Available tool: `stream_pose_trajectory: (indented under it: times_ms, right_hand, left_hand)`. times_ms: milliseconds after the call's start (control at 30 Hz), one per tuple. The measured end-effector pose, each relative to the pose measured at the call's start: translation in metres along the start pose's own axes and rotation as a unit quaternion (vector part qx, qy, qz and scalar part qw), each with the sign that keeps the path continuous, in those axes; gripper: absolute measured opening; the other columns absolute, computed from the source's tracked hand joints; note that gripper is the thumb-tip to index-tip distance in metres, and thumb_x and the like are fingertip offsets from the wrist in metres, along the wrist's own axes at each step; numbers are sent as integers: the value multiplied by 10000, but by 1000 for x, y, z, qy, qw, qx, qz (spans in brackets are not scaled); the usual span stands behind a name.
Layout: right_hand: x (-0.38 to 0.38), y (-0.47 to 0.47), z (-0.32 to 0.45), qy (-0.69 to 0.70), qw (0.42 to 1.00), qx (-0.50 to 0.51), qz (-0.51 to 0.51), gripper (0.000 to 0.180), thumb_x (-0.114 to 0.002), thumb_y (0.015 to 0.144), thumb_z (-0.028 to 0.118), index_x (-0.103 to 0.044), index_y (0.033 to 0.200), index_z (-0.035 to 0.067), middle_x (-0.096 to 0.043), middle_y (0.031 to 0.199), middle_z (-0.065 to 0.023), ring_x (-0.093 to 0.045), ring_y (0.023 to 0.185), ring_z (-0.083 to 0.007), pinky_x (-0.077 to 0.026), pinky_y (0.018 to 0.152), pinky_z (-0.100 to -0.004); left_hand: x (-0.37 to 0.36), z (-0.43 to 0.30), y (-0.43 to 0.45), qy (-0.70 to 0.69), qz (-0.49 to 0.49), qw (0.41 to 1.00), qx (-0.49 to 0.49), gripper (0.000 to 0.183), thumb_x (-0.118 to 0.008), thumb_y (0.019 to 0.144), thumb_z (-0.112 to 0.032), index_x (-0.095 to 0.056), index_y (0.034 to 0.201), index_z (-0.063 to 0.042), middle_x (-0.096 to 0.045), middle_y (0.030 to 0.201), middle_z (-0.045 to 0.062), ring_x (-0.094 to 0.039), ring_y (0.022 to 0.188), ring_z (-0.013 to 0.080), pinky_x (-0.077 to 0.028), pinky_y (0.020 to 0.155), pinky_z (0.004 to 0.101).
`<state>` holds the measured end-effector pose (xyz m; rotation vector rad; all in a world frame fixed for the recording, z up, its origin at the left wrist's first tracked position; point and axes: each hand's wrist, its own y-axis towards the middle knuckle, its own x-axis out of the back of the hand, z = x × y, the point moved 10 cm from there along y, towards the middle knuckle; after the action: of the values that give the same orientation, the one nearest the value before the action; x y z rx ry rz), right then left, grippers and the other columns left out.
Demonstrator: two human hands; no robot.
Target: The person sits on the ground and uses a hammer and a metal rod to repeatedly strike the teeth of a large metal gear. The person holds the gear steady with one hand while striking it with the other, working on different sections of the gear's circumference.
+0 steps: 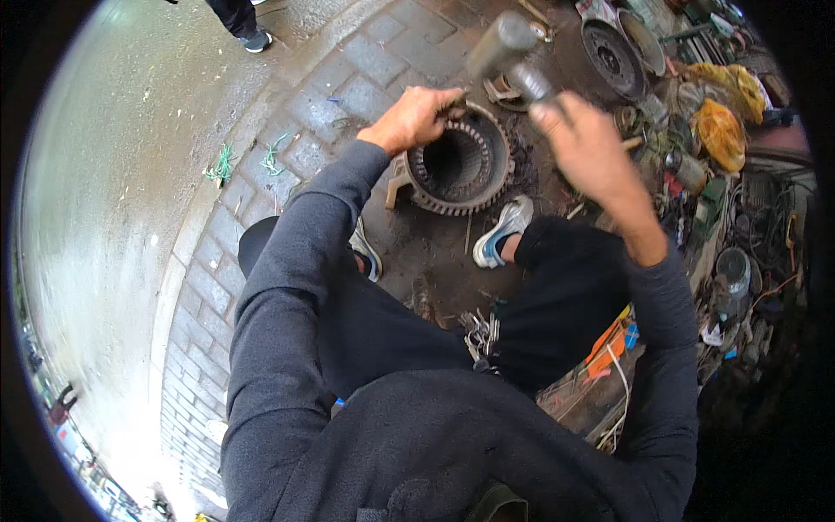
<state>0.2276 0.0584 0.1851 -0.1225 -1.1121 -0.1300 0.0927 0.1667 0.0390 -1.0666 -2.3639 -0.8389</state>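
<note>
A cast-metal electric motor housing (503,166) stands on the dark ground between my shoes, open end up. Slots of a stator core (427,171) ring its inner wall, and cooling fins run around the outside. My left hand (417,117) is curled over the far-left part of the rim. Its fingers hide whether a small tool is also in it. My right hand (584,143) is closed around the handle of a hammer, raised to the right of the housing. The blurred metal hammer head (505,42) is above and beyond the rim.
Piled scrap, wires and tools crowd the right side, with an orange plastic bag (719,134) among them. A round metal part (610,59) lies beyond the hammer. Paving bricks (313,153) and a wet road (150,130) run along the left. Another person's shoe (257,42) is at the top.
</note>
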Motion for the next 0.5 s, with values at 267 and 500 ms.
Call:
stream_pose_trajectory:
  times_ms: [267, 500]
  right_hand:
    - [145, -29, 86, 163, 943, 202, -206, 355, -466, 1127, 322, -703, 1154, 58, -631, 830, -28, -621, 693, -142, -497, 634, -317]
    - [-4, 0, -3, 3, 999, -41, -30, 472, -584, 1071, 445, -612, 901, 5, -658, 770, -208, -642, 690, -344, -500, 663, -464]
  left_hand:
    - [0, 3, 2, 15, 7, 1000, 0, 166, -639, 911, -35, -638, 1076, -50, -686, 925, 256, -661, 909, 489, -537, 750, 509]
    - [-8, 6, 4, 40, 26, 999, 20, 153, -684, 963, -117, -644, 1100, -61, -698, 957, 256, -672, 941, 482, -548, 793, 510]
